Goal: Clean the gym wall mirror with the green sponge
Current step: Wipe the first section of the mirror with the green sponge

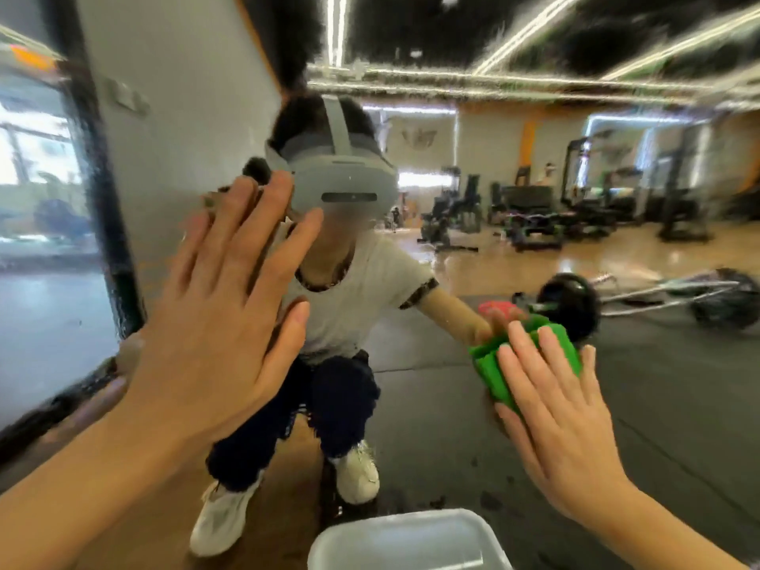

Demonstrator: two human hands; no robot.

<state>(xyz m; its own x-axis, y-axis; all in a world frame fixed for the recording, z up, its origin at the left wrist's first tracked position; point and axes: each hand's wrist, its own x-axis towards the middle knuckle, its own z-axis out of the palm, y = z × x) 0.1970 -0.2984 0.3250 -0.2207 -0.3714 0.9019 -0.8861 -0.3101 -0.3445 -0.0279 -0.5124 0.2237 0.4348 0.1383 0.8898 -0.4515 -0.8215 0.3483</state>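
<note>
The mirror (452,384) fills my view, streaked wet. My left hand (218,322) lies flat on the glass, fingers (263,224) straight and spread. My right hand (555,421) presses the sponge (489,364) against the mirror, low on the right, with fingers straight. A white tub (407,540) sits below.
</note>
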